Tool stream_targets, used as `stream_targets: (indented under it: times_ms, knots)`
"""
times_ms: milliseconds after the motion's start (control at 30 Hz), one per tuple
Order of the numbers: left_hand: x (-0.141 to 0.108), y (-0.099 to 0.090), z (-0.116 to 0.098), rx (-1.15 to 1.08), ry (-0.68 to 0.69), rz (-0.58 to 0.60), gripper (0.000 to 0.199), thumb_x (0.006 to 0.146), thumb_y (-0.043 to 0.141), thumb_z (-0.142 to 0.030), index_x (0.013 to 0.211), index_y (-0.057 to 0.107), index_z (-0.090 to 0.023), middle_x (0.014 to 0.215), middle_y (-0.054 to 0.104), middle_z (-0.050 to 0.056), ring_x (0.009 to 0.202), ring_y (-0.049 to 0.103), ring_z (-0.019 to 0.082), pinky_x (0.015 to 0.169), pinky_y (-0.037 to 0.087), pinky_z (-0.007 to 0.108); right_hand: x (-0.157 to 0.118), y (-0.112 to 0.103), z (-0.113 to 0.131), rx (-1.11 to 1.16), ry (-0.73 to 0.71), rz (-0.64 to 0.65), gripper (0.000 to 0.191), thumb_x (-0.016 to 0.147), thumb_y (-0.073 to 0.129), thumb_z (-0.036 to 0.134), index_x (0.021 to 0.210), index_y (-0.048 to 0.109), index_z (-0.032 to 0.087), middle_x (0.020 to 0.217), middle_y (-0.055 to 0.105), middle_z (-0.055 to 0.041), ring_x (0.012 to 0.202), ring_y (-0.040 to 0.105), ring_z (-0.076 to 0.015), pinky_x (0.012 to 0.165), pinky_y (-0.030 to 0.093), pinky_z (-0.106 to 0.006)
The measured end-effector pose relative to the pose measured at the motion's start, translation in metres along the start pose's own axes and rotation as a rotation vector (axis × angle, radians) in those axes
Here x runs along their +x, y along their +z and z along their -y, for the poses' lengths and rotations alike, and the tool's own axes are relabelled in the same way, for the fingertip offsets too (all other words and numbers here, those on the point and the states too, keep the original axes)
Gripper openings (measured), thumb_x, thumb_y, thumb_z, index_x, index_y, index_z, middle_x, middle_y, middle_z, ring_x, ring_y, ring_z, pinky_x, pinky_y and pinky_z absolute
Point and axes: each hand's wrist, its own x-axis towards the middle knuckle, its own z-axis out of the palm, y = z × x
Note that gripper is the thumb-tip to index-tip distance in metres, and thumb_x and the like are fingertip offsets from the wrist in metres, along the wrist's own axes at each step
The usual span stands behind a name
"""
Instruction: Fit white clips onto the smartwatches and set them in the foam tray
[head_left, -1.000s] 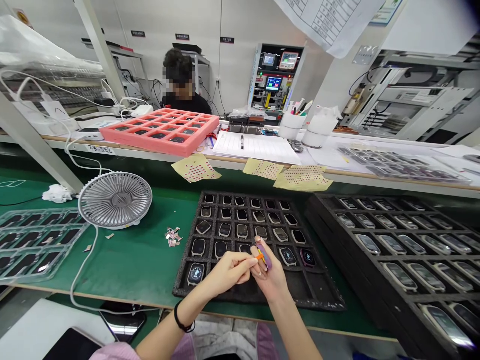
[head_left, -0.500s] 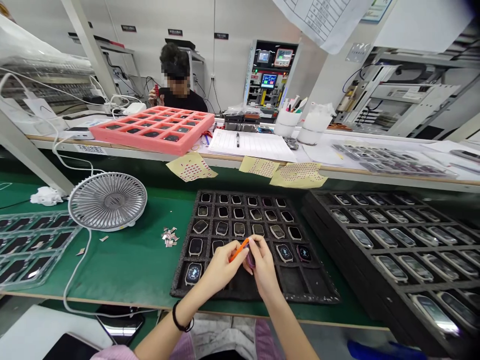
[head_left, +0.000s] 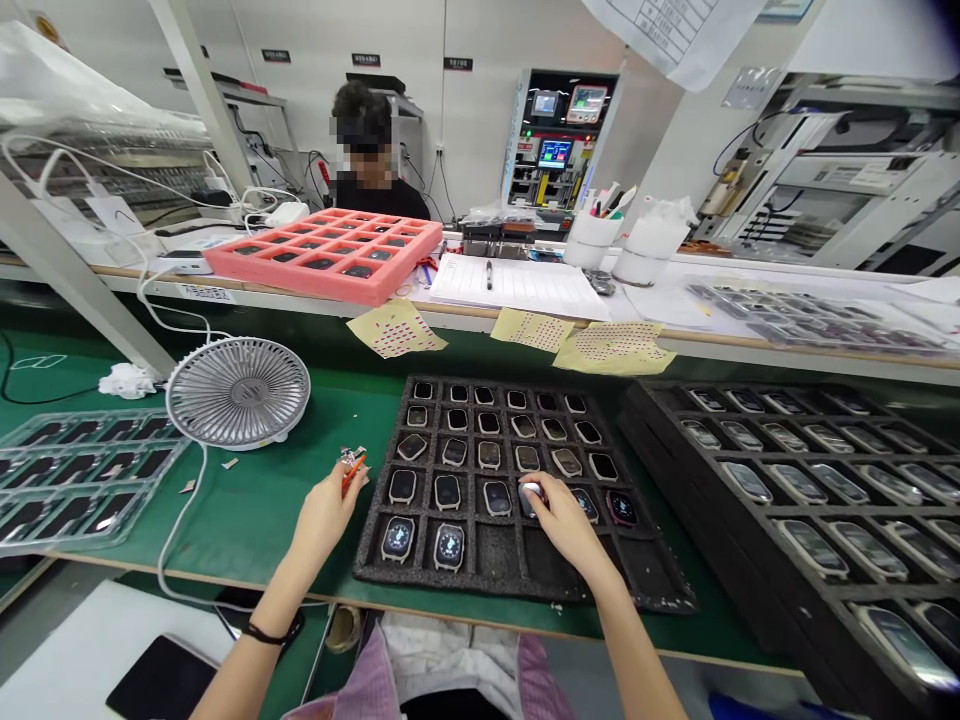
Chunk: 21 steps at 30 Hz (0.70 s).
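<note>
Item: my left grip (head_left: 326, 515), clenched on a small orange piece (head_left: 352, 470); item: my right grip (head_left: 568, 520), curled onto a smartwatch (head_left: 531, 497) in a black foam tray (head_left: 499, 555), hold uncertain; watch light, slick-faced, fragile; take by case edges.

Orange strip (head_left: 352, 472), salmon-pink foam tray (head_left: 300, 277), black foam tray (head_left: 517, 590), green bench mat (head_left: 255, 520), yellow sheet dotted red (head_left: 394, 328)
</note>
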Motion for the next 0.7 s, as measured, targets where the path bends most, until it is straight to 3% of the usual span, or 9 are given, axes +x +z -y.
stream_targets:
  times_ms: [67, 133, 233, 333, 467, 567, 700]
  knots:
    - [-0.01, 0.001, 0.0, -0.009, 0.085, -0.08, 0.025, 0.094, 0.035, -0.031, 0.087, 0.056, -0.019, 0.078, 0.068, 0.007, 0.067, 0.066, 0.022, 0.057, 0.046, 0.026, -0.007, 0.001, 0.01, -0.077, -0.079, -0.109, 0.02, 0.09, 0.043, 0.033, 0.098, 0.058, 0.022, 0.103, 0.061, -0.0125, 0.102, 0.058, -0.0292, 0.087, 0.048, -0.049]
    - [-0.024, -0.004, -0.004, -0.034, 0.254, -0.124, 0.029, 0.096, 0.031, -0.03, 0.088, 0.056, -0.019, 0.089, 0.067, 0.008, 0.08, 0.066, 0.021, 0.069, 0.05, 0.029, -0.019, 0.003, 0.028, -0.117, -0.19, -0.168, 0.021, 0.091, 0.045, 0.031, 0.106, 0.056, 0.021, 0.118, 0.057, -0.0153, 0.114, 0.053, -0.0302, 0.095, 0.045, -0.052]
    - [-0.047, -0.014, -0.012, -0.048, 0.552, -0.034, 0.029, 0.098, 0.032, -0.028, 0.094, 0.059, -0.019, 0.117, 0.064, 0.009, 0.114, 0.056, 0.021, 0.092, 0.048, 0.034, -0.039, 0.013, 0.058, -0.095, -0.436, 0.003, 0.021, 0.093, 0.044, 0.021, 0.112, 0.052, 0.022, 0.128, 0.057, -0.0112, 0.127, 0.046, -0.0261, 0.104, 0.039, -0.052]
    - [-0.064, -0.016, -0.016, -0.017, 0.733, 0.079, 0.027, 0.098, 0.035, -0.02, 0.112, 0.058, -0.019, 0.133, 0.056, 0.006, 0.132, 0.041, 0.02, 0.104, 0.041, 0.038, -0.053, 0.026, 0.077, -0.094, -0.568, 0.139, 0.02, 0.093, 0.044, 0.017, 0.112, 0.05, 0.019, 0.132, 0.057, -0.0097, 0.132, 0.041, -0.025, 0.11, 0.033, -0.056]
    - [-0.074, -0.004, -0.013, 0.043, 0.801, 0.114, 0.034, 0.097, 0.037, -0.017, 0.129, 0.049, -0.017, 0.136, 0.054, 0.006, 0.136, 0.035, 0.02, 0.113, 0.031, 0.046, -0.058, 0.036, 0.079, -0.099, -0.572, 0.178, 0.025, 0.093, 0.045, 0.019, 0.118, 0.048, 0.016, 0.134, 0.056, -0.0117, 0.134, 0.038, -0.0255, 0.11, 0.033, -0.058]
    - [-0.079, 0.0, -0.011, 0.074, 0.804, 0.124, 0.032, 0.097, 0.036, -0.016, 0.124, 0.054, -0.017, 0.136, 0.054, 0.007, 0.136, 0.036, 0.022, 0.114, 0.029, 0.05, -0.061, 0.034, 0.078, -0.083, -0.571, 0.199, 0.029, 0.093, 0.045, 0.019, 0.121, 0.048, 0.015, 0.134, 0.056, -0.0124, 0.134, 0.039, -0.026, 0.109, 0.034, -0.059]
    - [-0.088, -0.008, -0.008, 0.07, 0.834, 0.149, 0.03, 0.097, 0.036, -0.015, 0.118, 0.057, -0.017, 0.132, 0.058, 0.006, 0.135, 0.038, 0.02, 0.115, 0.028, 0.05, -0.07, 0.024, 0.078, 0.005, -0.571, 0.267, 0.025, 0.091, 0.047, 0.017, 0.117, 0.05, 0.019, 0.126, 0.062, -0.0103, 0.132, 0.042, -0.0258, 0.109, 0.033, -0.06]
